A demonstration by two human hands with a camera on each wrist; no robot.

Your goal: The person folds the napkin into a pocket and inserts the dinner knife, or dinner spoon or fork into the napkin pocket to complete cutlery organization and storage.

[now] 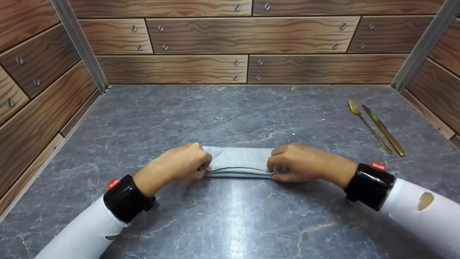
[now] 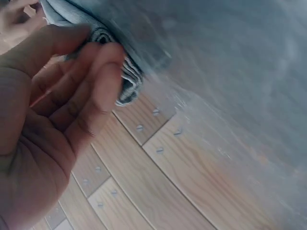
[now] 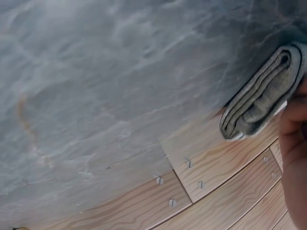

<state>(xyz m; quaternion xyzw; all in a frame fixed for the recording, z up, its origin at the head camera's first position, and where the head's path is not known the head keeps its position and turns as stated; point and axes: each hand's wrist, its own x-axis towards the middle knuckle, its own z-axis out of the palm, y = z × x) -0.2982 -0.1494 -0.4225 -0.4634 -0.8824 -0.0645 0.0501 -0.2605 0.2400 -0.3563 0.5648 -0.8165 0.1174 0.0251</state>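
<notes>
A pale blue-grey cloth [image 1: 240, 159], folded into a flat, layered strip, lies across the middle of the table. At its left end my left hand [image 1: 181, 162] pinches the folds between thumb and fingers. My right hand [image 1: 300, 163] holds the opposite end, fingers curled over the top and thumb at the front edge. The left wrist view shows the rolled end of the cloth [image 2: 129, 86] beside the fingertips of my left hand [image 2: 62, 96]. In the right wrist view the stacked layers of the cloth [image 3: 261, 96] show, with only part of my right hand [image 3: 295, 143] in frame.
A gold fork [image 1: 370, 126] and a gold knife [image 1: 384, 130] lie side by side at the right of the grey marbled table [image 1: 179, 115]. Wood-patterned panels [image 1: 248, 36] wall in the back and both sides, with metal posts [image 1: 81, 43] at the corners.
</notes>
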